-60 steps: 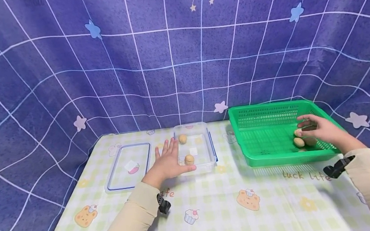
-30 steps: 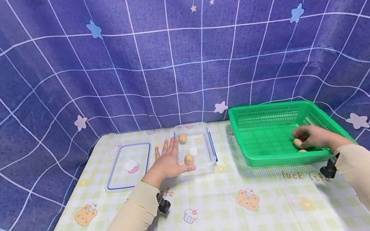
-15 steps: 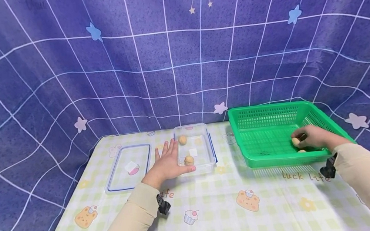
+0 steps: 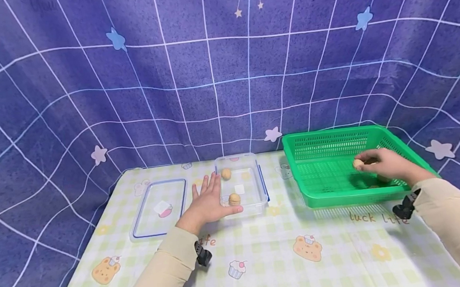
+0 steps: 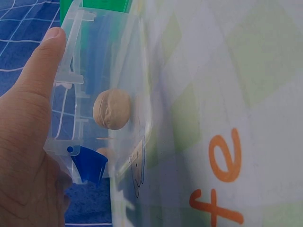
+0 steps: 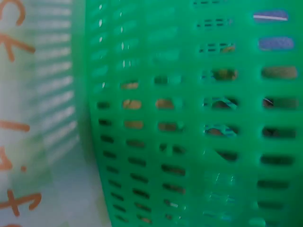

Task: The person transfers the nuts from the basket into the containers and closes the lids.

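Note:
My right hand point(image 4: 386, 164) pinches a walnut point(image 4: 357, 164) between thumb and fingertips, over the floor of the green basket point(image 4: 323, 200). More walnuts lie below that hand, mostly hidden by it and by the basket's front wall. My left hand point(image 4: 206, 205), fingers spread and straight, rests against the left side and near corner of a clear plastic container point(image 4: 256, 204). Inside the container are two walnuts, one near the far left point(image 4: 226, 174) and one near the front point(image 4: 234, 199). In the left wrist view the thumb point(image 5: 47, 61) lies along the container's rim, beside a walnut point(image 5: 112, 109).
A clear lid with a blue seal point(image 4: 134, 237) lies flat on the table, left of the container. Blue clips point(image 4: 264, 184) hang off the container's right side. The checked tablecloth point(image 4: 267, 269) covers the table, and a purple-blue curtain point(image 4: 192, 96) hangs behind it.
My right hand has gone down among the walnuts in the basket, taken hold of one, and moved up and leftward with it. The left hand has kept its place on the container.

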Motion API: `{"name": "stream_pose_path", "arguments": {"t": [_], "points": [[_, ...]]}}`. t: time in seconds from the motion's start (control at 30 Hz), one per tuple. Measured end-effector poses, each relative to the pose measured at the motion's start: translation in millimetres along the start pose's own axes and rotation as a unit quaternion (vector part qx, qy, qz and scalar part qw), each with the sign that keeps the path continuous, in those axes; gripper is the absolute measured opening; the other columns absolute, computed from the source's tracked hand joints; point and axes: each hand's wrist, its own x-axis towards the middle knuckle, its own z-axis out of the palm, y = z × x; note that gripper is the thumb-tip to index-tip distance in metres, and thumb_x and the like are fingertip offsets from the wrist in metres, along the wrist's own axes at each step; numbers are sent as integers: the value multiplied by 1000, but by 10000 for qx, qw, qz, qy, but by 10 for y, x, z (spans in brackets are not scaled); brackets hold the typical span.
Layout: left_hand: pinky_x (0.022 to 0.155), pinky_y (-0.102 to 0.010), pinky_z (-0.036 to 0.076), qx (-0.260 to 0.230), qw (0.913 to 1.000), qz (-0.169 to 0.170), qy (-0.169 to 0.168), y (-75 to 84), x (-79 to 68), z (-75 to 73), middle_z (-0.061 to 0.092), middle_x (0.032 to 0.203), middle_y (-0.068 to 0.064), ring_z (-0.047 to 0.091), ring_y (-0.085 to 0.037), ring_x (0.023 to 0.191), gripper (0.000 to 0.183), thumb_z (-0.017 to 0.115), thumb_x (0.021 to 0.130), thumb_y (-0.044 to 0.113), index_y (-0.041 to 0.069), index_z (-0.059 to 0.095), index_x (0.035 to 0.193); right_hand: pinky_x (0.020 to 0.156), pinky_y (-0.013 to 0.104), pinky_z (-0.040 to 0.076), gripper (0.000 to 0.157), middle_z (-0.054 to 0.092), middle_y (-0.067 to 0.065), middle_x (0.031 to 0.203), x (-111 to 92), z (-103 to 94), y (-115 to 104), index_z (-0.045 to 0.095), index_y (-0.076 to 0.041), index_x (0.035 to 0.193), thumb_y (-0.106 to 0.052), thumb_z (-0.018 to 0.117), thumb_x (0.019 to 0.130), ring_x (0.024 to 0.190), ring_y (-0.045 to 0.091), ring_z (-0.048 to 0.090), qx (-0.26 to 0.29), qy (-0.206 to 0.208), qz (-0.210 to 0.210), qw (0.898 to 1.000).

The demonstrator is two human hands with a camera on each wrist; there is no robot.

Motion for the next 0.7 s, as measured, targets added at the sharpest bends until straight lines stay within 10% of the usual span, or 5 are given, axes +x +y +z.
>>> {"name": "stream_pose_path", "arguments": {"t": [0.7], "points": [[118, -62, -14, 36, 10000, -9, -78, 31, -32, -55, 0, 170, -13, -10, -30, 155, 131, 61, 76, 83, 2, 5, 162, 89, 42, 54, 47, 73, 12, 116, 240, 186, -498, 68, -6, 129, -40, 67, 98, 108, 31, 67, 234, 510, -332, 9979]]}}
